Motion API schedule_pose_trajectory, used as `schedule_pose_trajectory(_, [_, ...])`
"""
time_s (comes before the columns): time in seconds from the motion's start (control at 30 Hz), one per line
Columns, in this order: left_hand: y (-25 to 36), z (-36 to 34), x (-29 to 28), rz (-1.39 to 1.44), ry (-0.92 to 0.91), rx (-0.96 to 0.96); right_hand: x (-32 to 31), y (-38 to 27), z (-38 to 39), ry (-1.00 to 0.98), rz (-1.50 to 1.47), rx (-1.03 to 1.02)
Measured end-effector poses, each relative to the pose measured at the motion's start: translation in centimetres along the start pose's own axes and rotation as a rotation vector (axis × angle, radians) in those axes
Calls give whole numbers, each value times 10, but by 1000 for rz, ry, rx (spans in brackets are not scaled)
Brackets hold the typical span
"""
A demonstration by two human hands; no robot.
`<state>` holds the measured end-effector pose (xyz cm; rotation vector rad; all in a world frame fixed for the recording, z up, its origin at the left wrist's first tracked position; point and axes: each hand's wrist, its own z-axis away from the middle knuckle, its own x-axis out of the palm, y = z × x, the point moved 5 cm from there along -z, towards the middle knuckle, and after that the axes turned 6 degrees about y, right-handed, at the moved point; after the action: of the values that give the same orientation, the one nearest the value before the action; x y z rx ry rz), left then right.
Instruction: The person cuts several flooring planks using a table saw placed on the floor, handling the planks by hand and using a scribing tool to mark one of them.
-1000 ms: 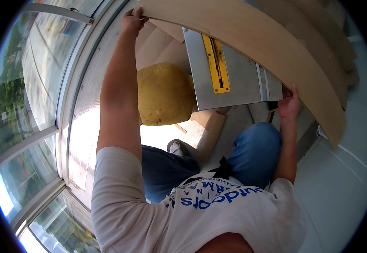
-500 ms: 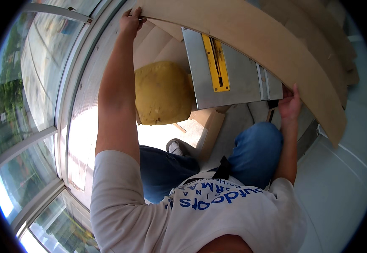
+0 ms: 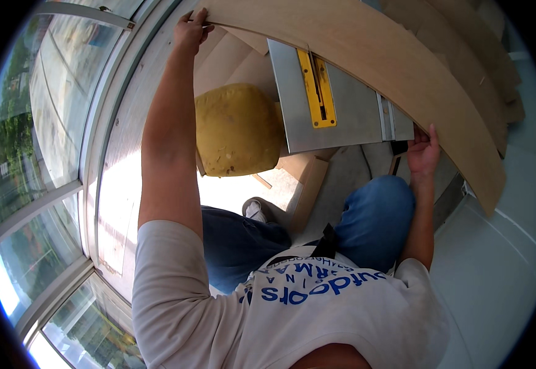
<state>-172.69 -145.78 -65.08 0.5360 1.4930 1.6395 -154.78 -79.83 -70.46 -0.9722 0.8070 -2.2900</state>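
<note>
We've got a long pale-brown board (image 3: 366, 55) slanting across the top of the view, upper L down to the R side, its edges looking bowed in the fisheye. Our L hand (image 3: 192, 32) is at the board's L end, arm stretched way out; the grip there is clamped on the corner, thumb & fingers round the edge. Our R hand (image 3: 423, 154) is at the near edge twd the R end, elbow bent; that grip is closed on the board too, thumb up vs. the edge, fingertips tucked under & partly hidden. The board covers the far part of a grey metal worktop (image 3: 354, 120); can't tell if it's flat on it or held a bit above. Set in the worktop we see a yellow oblong insert (image 3: 319, 92) w/ a dark slot, plus a light metal strip (image 3: 387, 117) near the R side. Just L of the worktop there's a worn yellow seat (image 3: 238, 130), w/ brown panels (image 3: 234, 67) behind it. Upper R, beyond the board: a pile of brown sheets (image 3: 464, 61), overlapping. Below, a dark cord (image 3: 366, 161) lies on the grey floor (image 3: 348, 169), nr our R knee (image 3: 375, 206). Windows (image 3: 59, 104) w/ greenery outside run down the L.
</note>
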Motion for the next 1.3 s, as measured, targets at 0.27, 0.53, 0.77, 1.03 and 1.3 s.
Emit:
schedule_pose_trajectory(0.27, [-6, 2, -3, -35, -6, -16, -2, -1, 0, -20, -9, 9])
schedule_pose_trajectory(0.53, [-3, 6, -3, -27, 21, 2, -2, 0, 1, -29, -11, 10])
schedule_pose_trajectory(0.77, [0, 14, -1, 21, 19, -10, -4, 0, 3, -19, -5, 0])
schedule_pose_trajectory(1.03, [5, -16, -6, -2, 80, -9, 46, -12, -21, -71, -17, -15])
schedule_pose_trajectory(1.3, [75, 12, -120, -983, -77, 198, 122, -83, -87, -329, 13, -81])
